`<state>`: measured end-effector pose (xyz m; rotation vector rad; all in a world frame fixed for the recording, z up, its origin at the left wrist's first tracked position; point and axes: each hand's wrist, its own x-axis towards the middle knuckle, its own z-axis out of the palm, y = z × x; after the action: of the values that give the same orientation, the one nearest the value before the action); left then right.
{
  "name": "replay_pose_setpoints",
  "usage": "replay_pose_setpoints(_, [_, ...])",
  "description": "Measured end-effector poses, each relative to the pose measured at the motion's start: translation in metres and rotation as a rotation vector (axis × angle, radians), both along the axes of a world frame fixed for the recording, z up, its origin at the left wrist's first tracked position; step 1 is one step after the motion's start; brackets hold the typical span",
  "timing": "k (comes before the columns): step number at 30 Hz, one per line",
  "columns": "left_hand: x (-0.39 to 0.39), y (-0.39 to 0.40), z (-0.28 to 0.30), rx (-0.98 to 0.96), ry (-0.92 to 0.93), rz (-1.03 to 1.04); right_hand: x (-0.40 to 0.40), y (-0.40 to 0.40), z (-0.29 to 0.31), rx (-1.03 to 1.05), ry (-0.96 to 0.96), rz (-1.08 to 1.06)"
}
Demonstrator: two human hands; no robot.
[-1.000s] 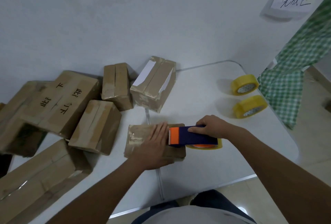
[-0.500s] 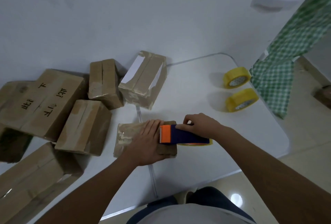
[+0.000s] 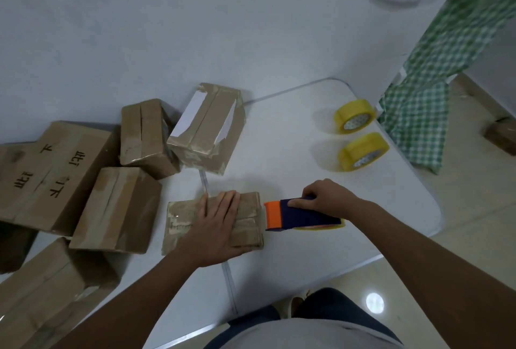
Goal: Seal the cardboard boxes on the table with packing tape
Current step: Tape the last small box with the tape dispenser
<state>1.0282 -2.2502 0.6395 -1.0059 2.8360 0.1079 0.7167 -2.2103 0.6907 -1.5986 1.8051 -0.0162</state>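
Head view: the right hand [image 3: 325, 197], gripping the tape dispenser [image 3: 301, 215], has cleared the small box [image 3: 248, 218] toward 3 o'clock; the flat left hand [image 3: 216, 225] presses the lid. Strip likely complete.

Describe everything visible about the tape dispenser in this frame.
The tape dispenser has a dark blue body with an orange front end and carries a roll of yellowish tape, partly showing below it. It lies roughly level on the white table, orange end just beside the right edge of the small cardboard box. The right hand grips it from above.
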Motion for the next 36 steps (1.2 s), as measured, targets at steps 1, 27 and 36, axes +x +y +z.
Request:
replay_pose_setpoints(1, [-0.001, 0.0, 0.001, 0.004, -0.01, 0.005, 0.003, -0.001, -0.002, -0.002, 0.004, 0.009])
replay_pose_setpoints(27, [-0.028, 0.009, -0.002, 0.051, -0.031, 0.079, -0.018, 0.016, -0.01, 0.083, 0.049, -0.015])
replay_pose_setpoints(36, [-0.029, 0.009, -0.003, 0.042, -0.004, 0.081, 0.021, 0.007, -0.009, 0.148, 0.17, 0.044])
